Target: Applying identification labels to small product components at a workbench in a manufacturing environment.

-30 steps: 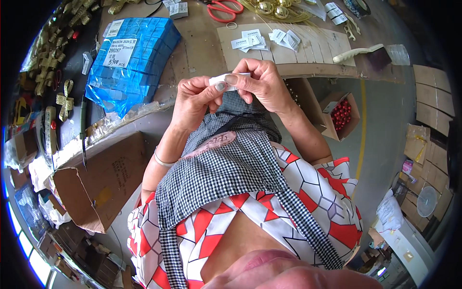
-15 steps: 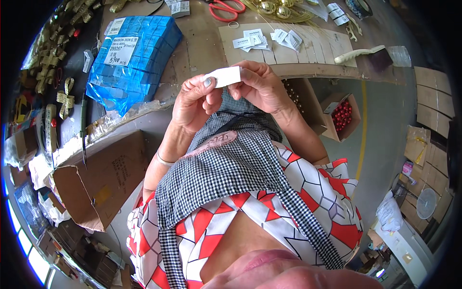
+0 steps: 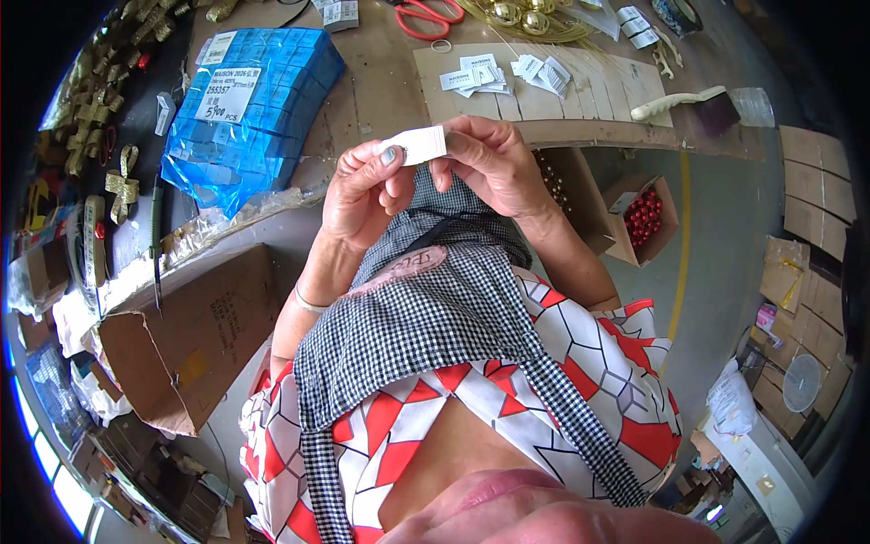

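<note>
A small stack of white paper labels [image 3: 420, 145] is held up between my two hands, above the table's near edge. My left hand [image 3: 359, 198] pinches its left end, thumb on top. At the right end, my right hand [image 3: 501, 170] is closed with thumb and fingers on the stack, whose layered edges show there. Beyond my hands, two loose piles of white printed labels, one left [image 3: 477, 76] and one right [image 3: 542, 74], lie on a flat cardboard sheet [image 3: 603, 91]. To the left stands a large blue plastic-wrapped pack [image 3: 308, 82] of labels.
Red-handled scissors [image 3: 426, 20], gold balls [image 3: 506, 13] and a brush [image 3: 680, 102] lie farther back. Gold bows [image 3: 123, 186] and a soldering-iron-like tool [image 3: 156, 231] are at left. Open cartons stand below, one brown [image 3: 204, 335], another with red berries [image 3: 625, 231].
The label stack has shifted slightly left and tilted, and its right edge now shows separate layers. My right-hand fingers have moved a little along that end.
</note>
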